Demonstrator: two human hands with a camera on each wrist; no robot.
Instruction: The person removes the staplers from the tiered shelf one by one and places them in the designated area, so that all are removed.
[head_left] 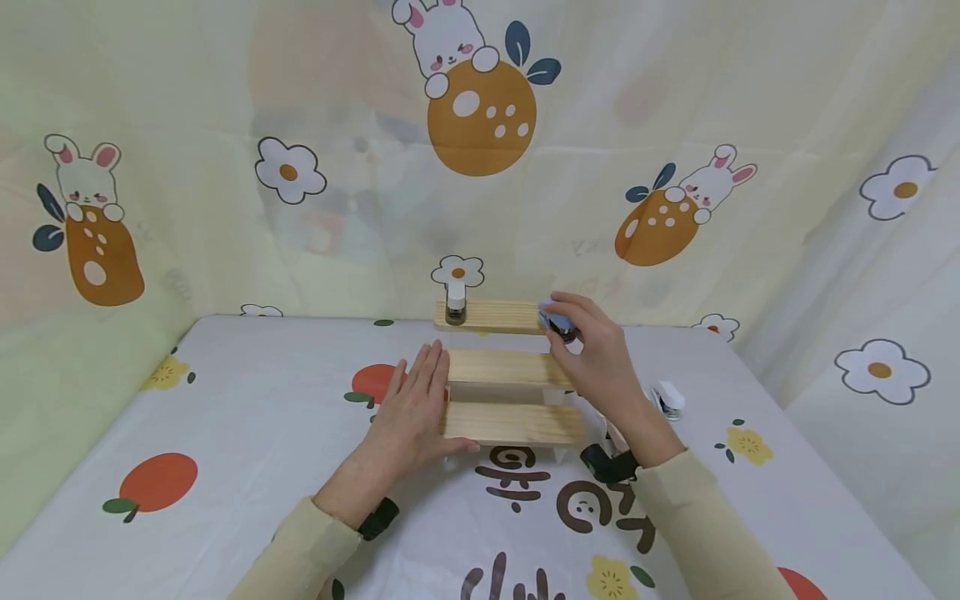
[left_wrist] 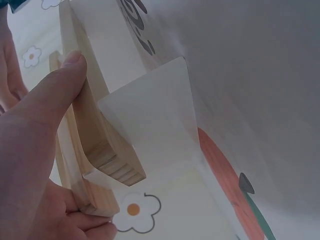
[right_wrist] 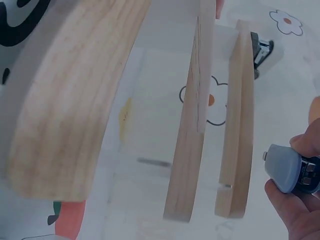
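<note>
Leftward, the left hand (head_left: 411, 414) blocks the gap between the near slats (head_left: 513, 424).

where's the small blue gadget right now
In the head view, the small blue gadget is right of centre, pinched in the right hand, near the right end of the rearmost wooden slat.

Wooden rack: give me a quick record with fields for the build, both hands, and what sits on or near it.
Rack: three pale wooden slats, with a translucent panel at its left end
Left hand: fingers straight along the left end, thumb at the front slat
Right hand: pinches a blue stapler
Held item: apart from the back slat, near its right end
On back slat: white-topped stapler, left end
On table: white item, right of the rack, type unclear
</note>
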